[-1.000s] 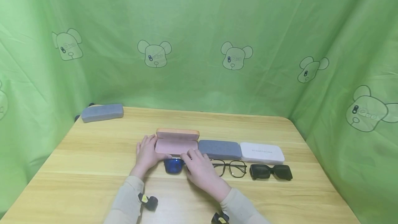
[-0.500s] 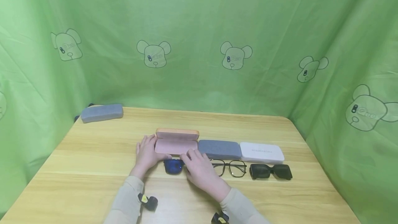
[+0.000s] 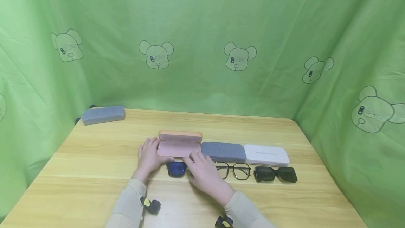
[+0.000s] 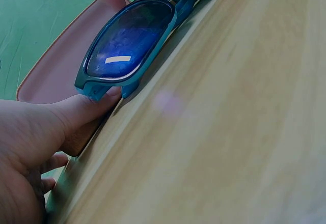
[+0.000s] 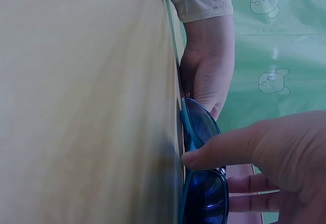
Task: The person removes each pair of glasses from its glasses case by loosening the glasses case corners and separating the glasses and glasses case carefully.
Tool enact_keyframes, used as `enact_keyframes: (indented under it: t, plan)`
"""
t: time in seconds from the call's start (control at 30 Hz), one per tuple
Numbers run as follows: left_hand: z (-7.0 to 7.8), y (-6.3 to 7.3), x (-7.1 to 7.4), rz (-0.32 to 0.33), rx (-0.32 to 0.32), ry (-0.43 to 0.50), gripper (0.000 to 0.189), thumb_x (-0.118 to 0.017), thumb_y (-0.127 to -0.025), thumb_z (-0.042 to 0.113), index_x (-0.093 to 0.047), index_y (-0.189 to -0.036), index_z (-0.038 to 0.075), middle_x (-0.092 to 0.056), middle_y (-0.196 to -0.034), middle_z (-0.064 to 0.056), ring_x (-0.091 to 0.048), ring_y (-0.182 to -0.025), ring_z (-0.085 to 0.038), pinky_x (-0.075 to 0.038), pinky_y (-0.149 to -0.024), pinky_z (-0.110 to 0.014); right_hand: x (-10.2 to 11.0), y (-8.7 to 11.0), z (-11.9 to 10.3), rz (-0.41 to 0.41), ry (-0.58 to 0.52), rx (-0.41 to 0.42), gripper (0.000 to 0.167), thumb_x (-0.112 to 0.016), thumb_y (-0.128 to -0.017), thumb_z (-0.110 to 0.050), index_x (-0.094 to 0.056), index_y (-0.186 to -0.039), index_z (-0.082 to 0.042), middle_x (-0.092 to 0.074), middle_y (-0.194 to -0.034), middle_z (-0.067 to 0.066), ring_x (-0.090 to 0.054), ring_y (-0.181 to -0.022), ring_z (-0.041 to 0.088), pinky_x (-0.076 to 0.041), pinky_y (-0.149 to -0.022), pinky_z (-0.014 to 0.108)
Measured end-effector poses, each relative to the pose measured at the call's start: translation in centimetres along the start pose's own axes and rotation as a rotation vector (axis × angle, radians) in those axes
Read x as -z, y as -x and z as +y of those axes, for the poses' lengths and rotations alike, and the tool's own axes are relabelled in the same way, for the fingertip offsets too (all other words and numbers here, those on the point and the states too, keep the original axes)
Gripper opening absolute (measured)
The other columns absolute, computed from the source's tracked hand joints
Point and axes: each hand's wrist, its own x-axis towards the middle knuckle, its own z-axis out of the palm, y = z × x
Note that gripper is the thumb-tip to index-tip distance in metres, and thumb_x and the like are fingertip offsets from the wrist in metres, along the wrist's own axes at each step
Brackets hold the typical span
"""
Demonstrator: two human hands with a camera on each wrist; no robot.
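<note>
Positions visibly unchanged since the earlier frame: right hand pinches blue-lensed sunglasses at the bridge; left hand grips open pink-lined glasses case at its left end.

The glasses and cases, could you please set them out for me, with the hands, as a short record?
Left hand: holds the open case at its left end
Right hand: pinches the blue sunglasses at the bridge
Right of open case: middle grey case, then white case
Before middle grey case: clear-lens glasses
Before white case: black sunglasses
Far left: second grey case
</note>
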Motion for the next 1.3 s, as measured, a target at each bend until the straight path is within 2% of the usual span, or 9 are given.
enact_keyframes:
  t: [0.3,0.53,0.63,0.73,0.9,1.07,1.3]
  plan:
    - [0.1,-0.1,-0.1,-0.012,0.002,-0.002,0.101,-0.086,-0.061,0.052,-0.047,-0.141,0.005,-0.037,-0.154,-0.021,-0.019,-0.148,-0.044,-0.003,-0.119,-0.066,0.8,-0.3,0.2,-0.041,0.007,-0.025,0.043,-0.076,-0.077,-0.029,-0.056,-0.114,-0.020,-0.052,-0.094,-0.004,-0.049,-0.084,0.013,-0.037,-0.065,0.022]
    - [0.0,-0.3,-0.2,-0.016,0.001,-0.006,0.103,-0.086,-0.062,0.053,-0.045,-0.143,0.005,-0.037,-0.154,-0.020,-0.018,-0.148,-0.044,-0.004,-0.119,-0.066,1.4,-0.9,0.4,-0.048,0.009,-0.036,0.046,-0.073,-0.081,-0.043,-0.056,-0.116,-0.020,-0.055,-0.103,-0.001,-0.053,-0.096,0.017,-0.045,-0.070,0.029]
    - [0.0,-0.2,-0.2,-0.017,0.002,-0.005,0.104,-0.086,-0.062,0.053,-0.044,-0.144,0.004,-0.037,-0.154,-0.021,-0.018,-0.148,-0.044,-0.004,-0.119,-0.066,1.5,-1.3,0.4,-0.047,0.018,-0.040,0.044,-0.072,-0.082,-0.044,-0.058,-0.117,-0.019,-0.057,-0.105,0.000,-0.055,-0.102,0.019,-0.047,-0.072,0.031]
    - [0.0,-0.2,-0.2,-0.019,0.006,-0.008,0.106,-0.086,-0.061,0.053,-0.043,-0.144,0.003,-0.036,-0.154,-0.021,-0.018,-0.148,-0.044,-0.003,-0.119,-0.065,1.7,-1.8,0.5,-0.042,0.026,-0.039,0.043,-0.070,-0.084,-0.044,-0.059,-0.117,-0.019,-0.058,-0.105,-0.001,-0.056,-0.102,0.019,-0.048,-0.074,0.031]
    - [0.0,-0.1,-0.2,-0.021,0.010,-0.004,0.107,-0.086,-0.060,0.053,-0.043,-0.144,0.003,-0.036,-0.154,-0.021,-0.018,-0.148,-0.044,-0.002,-0.120,-0.065,1.9,-2.6,1.2,-0.007,0.034,-0.030,0.041,-0.069,-0.087,-0.041,-0.059,-0.118,-0.017,-0.060,-0.106,0.001,-0.058,-0.097,0.019,-0.051,-0.075,0.033]
    - [-0.2,-0.2,-0.1,-0.034,0.012,-0.004,0.108,-0.086,-0.060,0.053,-0.042,-0.145,0.003,-0.034,-0.155,-0.021,-0.016,-0.148,-0.044,-0.002,-0.120,-0.065,2.0,-3.4,2.0,0.052,0.012,-0.024,0.041,-0.068,-0.088,-0.037,-0.060,-0.120,-0.013,-0.062,-0.108,0.004,-0.060,-0.099,0.022,-0.055,-0.078,0.038]
    - [-0.1,-0.3,-0.1,-0.039,0.012,-0.011,0.107,-0.086,-0.061,0.054,-0.042,-0.145,0.005,-0.035,-0.155,-0.020,-0.017,-0.148,-0.044,-0.003,-0.119,-0.066,2.0,-4.5,3.0,0.102,-0.016,-0.022,0.044,-0.071,-0.086,-0.036,-0.060,-0.121,-0.013,-0.063,-0.107,0.006,-0.061,-0.095,0.024,-0.054,-0.078,0.041]
